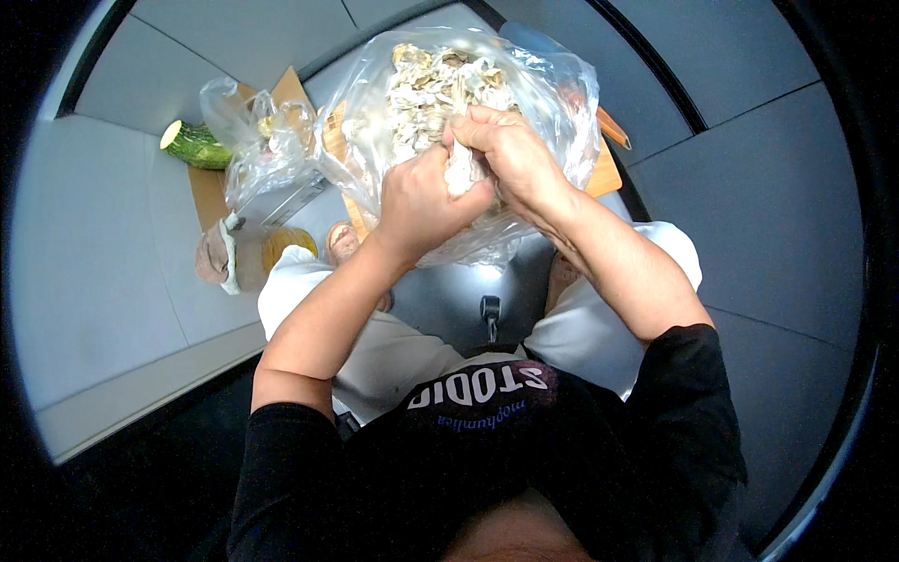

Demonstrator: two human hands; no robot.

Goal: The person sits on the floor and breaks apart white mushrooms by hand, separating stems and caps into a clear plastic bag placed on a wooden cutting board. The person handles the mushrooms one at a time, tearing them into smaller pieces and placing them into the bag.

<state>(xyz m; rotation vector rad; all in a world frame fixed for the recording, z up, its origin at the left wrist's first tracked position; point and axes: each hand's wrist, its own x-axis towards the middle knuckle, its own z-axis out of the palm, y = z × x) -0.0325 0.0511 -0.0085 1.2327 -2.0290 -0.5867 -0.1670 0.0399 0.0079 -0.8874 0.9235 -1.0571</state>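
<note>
A large clear plastic bag lies open before me, holding a heap of pale, frilly pieces that look like dried mushrooms. Over the near side of the heap, my left hand and my right hand meet. A whitish piece is held between them, its upper end pinched by my right fingers and its lower part against my left hand. Beneath the bag is a wooden board, mostly covered.
At the left are a cut green squash, a clear bag of items, a cardboard piece, a jar with yellow contents and a brown cloth-like bundle. An orange-handled thing lies right of the bag.
</note>
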